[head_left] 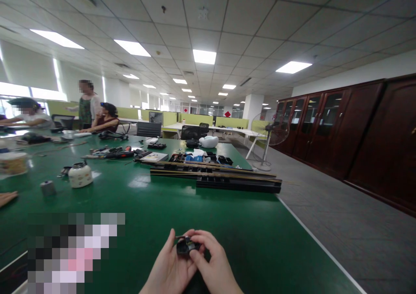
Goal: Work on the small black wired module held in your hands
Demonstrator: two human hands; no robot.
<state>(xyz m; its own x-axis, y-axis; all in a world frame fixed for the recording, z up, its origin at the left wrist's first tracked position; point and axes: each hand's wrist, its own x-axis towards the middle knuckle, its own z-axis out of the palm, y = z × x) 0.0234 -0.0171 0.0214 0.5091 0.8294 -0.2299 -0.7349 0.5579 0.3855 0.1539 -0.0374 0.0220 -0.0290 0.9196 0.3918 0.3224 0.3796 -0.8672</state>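
Note:
Both hands meet over the near part of the green table. Between them is a small black part with a hollow, cup-like end facing left; its exact kind is too small to make out. My left hand cradles it from the left and below, thumb raised beside it and fingers curled behind. With thumb and fingertips, my right hand pinches the part's right side. A thin strip or wire shows at its top, partly covered by the fingers.
Long black rails with thin rods lie across the table ahead. Behind them are blue and black pieces. A white jar and a grey cylinder stand left. Several people sit or stand at far left; a fan stands beyond.

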